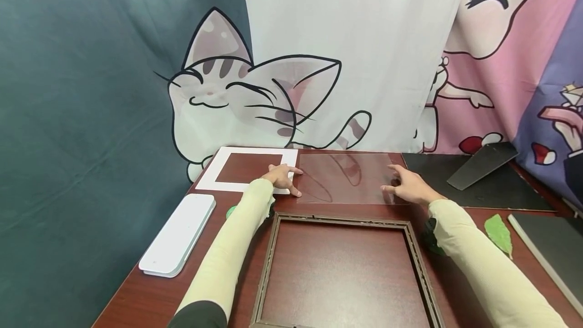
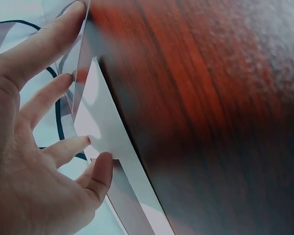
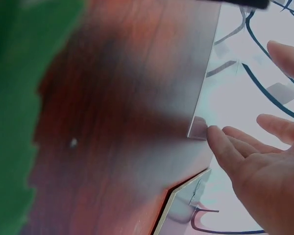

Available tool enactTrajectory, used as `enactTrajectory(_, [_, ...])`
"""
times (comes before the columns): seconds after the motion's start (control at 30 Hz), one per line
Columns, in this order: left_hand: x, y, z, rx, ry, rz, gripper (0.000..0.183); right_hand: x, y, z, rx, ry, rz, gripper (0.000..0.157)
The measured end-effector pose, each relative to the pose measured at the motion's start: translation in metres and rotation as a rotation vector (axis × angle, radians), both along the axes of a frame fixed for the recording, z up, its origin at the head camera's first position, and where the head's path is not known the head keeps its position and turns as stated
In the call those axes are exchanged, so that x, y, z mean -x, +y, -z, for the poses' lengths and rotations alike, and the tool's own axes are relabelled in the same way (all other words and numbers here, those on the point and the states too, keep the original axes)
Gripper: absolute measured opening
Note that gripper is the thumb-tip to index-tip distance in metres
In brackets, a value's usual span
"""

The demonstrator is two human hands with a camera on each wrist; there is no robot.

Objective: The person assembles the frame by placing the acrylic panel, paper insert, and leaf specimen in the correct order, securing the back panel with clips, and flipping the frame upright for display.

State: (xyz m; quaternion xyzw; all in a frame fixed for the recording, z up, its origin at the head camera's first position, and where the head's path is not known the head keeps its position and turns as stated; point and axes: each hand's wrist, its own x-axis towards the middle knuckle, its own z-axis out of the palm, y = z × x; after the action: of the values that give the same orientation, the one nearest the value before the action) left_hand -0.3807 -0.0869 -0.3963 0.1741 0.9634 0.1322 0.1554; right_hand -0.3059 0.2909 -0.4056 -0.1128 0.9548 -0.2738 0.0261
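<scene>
A clear, thin sheet (image 1: 346, 181) lies flat on the dark red wood table, reflecting the cat drawing behind it. At its left edge my left hand (image 1: 280, 176) has its thumb and a finger touching the rim, fingers spread. The other fingers of that hand extend over a white mat (image 2: 105, 115) with a cut-out window. On the opposite side, my right hand (image 1: 410, 186) is spread, fingertips right at the corner of the sheet (image 3: 198, 128). A brown picture frame (image 1: 341, 220) lies between my forearms, its inside showing bare table.
At right back is a black backing board (image 1: 423, 166) with a stand leg (image 1: 483, 166) on it. A green leaf (image 1: 498, 234) and a dark flat slab (image 1: 557, 252) lie right of my arm. A white oblong case (image 1: 179, 234) sits at the left edge. Printed curtains hang behind.
</scene>
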Motion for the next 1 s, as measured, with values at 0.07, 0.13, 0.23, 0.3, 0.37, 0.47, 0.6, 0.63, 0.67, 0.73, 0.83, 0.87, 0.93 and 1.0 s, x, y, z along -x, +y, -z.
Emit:
enactTrajectory(0.07, [0.000, 0.000, 0.000, -0.004, 0.001, 0.001, 0.077, 0.001, 0.002, 0.000, 0.004, -0.001, 0.007, 0.081])
enactTrajectory(0.13, [0.000, 0.000, 0.000, -0.006, 0.006, 0.001, 0.076, 0.002, 0.004, -0.001, 0.012, -0.007, 0.015, 0.081])
enactTrajectory(0.23, [0.000, 0.000, 0.000, -0.012, 0.011, -0.002, 0.075, 0.002, 0.006, -0.002, 0.039, -0.029, 0.025, 0.083])
enactTrajectory(0.3, [0.000, 0.000, 0.000, -0.007, 0.018, -0.003, 0.075, 0.001, 0.006, -0.004, 0.072, -0.055, 0.037, 0.084])
enactTrajectory(0.37, [0.000, 0.000, 0.001, -0.008, 0.018, -0.013, 0.076, 0.001, 0.007, -0.005, 0.119, -0.084, 0.049, 0.086])
enactTrajectory(0.47, [0.002, 0.000, 0.003, 0.002, 0.018, -0.025, 0.077, 0.003, 0.008, -0.005, 0.193, -0.117, 0.068, 0.087])
enactTrajectory(0.6, [0.006, 0.000, 0.006, 0.007, 0.012, -0.033, 0.078, 0.006, 0.012, -0.004, 0.287, -0.146, 0.087, 0.089])
enactTrajectory(0.63, [0.008, 0.000, 0.008, 0.004, 0.024, -0.026, 0.078, 0.007, 0.014, -0.004, 0.312, -0.157, 0.096, 0.088])
enactTrajectory(0.67, [0.008, 0.000, 0.008, 0.004, 0.021, -0.028, 0.079, 0.007, 0.015, -0.004, 0.337, -0.169, 0.103, 0.088])
enactTrajectory(0.73, [0.009, 0.000, 0.007, 0.009, 0.021, -0.026, 0.079, 0.008, 0.018, -0.003, 0.391, -0.188, 0.119, 0.084])
enactTrajectory(0.83, [0.008, 0.001, 0.006, 0.009, 0.030, -0.017, 0.078, 0.010, 0.023, -0.003, 0.494, -0.229, 0.144, 0.075])
enactTrajectory(0.87, [0.006, 0.002, 0.003, 0.014, 0.022, -0.021, 0.077, 0.011, 0.024, -0.003, 0.531, -0.243, 0.147, 0.073])
enactTrajectory(0.93, [0.004, 0.002, 0.002, 0.019, 0.032, -0.014, 0.077, 0.014, 0.025, -0.002, 0.611, -0.265, 0.155, 0.068])
enactTrajectory(1.0, [0.002, 0.002, 0.001, 0.026, 0.040, -0.012, 0.077, 0.015, 0.026, -0.001, 0.676, -0.290, 0.167, 0.066])
